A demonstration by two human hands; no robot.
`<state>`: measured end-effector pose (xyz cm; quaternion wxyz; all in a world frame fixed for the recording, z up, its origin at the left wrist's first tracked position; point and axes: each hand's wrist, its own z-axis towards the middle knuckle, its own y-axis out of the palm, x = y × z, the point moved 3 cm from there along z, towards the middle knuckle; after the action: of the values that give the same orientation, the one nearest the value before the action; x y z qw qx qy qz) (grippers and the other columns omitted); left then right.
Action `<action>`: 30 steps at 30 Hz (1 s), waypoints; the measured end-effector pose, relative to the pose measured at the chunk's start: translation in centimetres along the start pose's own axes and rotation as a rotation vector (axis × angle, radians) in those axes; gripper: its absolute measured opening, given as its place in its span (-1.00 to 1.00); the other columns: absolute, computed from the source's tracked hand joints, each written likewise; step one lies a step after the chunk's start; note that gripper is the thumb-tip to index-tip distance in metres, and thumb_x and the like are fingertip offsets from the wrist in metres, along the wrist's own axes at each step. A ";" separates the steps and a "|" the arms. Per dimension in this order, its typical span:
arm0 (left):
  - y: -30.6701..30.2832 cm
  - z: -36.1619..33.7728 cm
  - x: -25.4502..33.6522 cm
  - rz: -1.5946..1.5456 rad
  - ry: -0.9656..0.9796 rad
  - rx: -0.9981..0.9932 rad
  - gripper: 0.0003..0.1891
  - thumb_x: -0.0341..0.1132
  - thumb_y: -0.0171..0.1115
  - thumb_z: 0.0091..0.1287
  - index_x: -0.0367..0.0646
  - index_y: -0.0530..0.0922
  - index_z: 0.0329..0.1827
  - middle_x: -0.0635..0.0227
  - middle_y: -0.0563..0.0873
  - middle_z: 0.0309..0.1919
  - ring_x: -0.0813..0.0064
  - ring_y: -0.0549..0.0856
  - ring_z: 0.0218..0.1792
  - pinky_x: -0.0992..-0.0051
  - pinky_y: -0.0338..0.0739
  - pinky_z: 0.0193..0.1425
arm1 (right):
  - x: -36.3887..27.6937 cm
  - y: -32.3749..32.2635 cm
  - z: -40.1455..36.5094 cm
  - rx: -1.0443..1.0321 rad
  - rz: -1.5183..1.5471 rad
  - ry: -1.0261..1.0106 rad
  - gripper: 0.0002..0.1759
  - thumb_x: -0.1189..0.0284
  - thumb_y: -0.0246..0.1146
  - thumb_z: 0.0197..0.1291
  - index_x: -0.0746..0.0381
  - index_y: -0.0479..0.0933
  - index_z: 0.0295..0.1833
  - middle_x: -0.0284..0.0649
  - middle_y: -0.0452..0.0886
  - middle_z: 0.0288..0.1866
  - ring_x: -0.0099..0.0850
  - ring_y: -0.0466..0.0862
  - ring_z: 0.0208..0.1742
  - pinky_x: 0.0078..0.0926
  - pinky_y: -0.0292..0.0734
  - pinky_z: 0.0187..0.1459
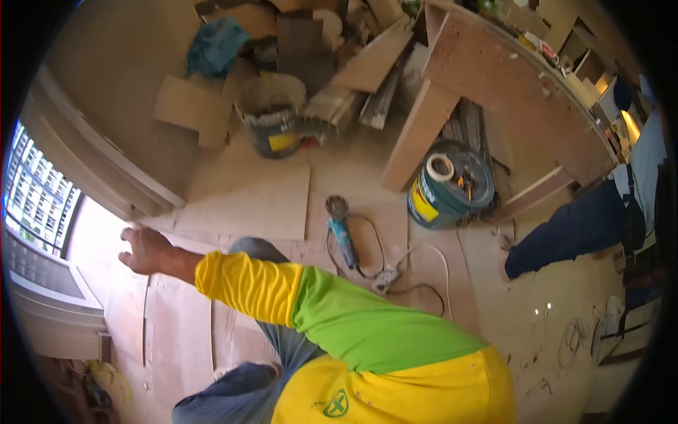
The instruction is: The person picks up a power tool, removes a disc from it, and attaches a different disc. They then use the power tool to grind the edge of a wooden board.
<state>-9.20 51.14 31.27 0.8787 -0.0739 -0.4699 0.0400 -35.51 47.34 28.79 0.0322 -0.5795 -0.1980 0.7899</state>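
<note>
- So the right hand [148, 251] is stretched way out across the body, fingers curled, with a bright gap showing between thumb and fingers. Can't tell if it's pinching anything, the glare washes out the tips.
- Left hand is out of view, so I can't tell how it's held.
- Closest thing to the right hand is the wooden frame [92, 155]: its lower end sits just beyond the fingers. Can't tell whether they touch.
- A plywood sheet [247, 205] lies flat on the floor just beyond the hand and off to its right.
- Left of the hand there's a window [39, 191] with a building outside.
- Well to the right of the hand, about level with it, a teal angle grinder [342, 237] lies on the floor, socket block [385, 280] right beside it with cables looping around.
- Further right again, a green bucket [424, 201] with a roll of tape [440, 167] on top.
- Beyond the hand and to its right, a second bucket [275, 138] stands by a heap of wood offcuts.
- Far right of the hand, another person's dark trouser leg [565, 230].
</note>
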 end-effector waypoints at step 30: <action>-3.6 1.9 4.5 0.150 0.232 0.127 -0.76 -0.21 0.16 0.56 0.05 0.61 0.20 0.29 0.61 0.16 0.18 0.56 0.26 -0.04 0.48 0.28 | -2.4 -4.8 0.1 0.060 0.285 -0.045 -0.41 0.17 0.38 0.26 0.38 0.58 0.26 0.27 0.62 0.23 0.07 0.63 0.31 -0.09 0.51 0.37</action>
<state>-8.25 48.43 36.61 0.9246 -0.0573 -0.3548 0.1263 -35.64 51.03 32.63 -0.0676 -0.5826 -0.0908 0.8049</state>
